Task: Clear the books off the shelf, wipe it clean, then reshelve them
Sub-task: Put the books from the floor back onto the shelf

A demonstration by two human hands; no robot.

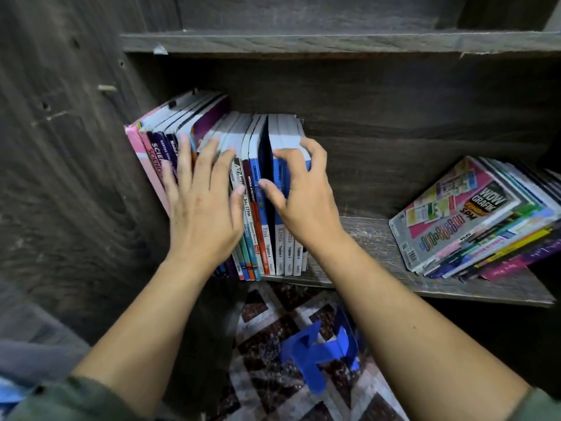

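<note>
Presses left hand point(203, 202) flat on "SCIENCE" spines point(154, 159); grips "Kimia" books point(288, 247) with right hand point(300, 196); bare shelf point(364, 238) up to "WOW GRAFIK" stack point(470, 220).

upright book row point(258, 226): 1 | flat book stack point(473, 220): 1 | hands: 2 – left hand point(202, 208), right hand point(303, 202)

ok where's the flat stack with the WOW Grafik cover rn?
Head view, right end of the shelf: the flat stack lies there, with a bare gap between it and the upright books at the left end.
</note>
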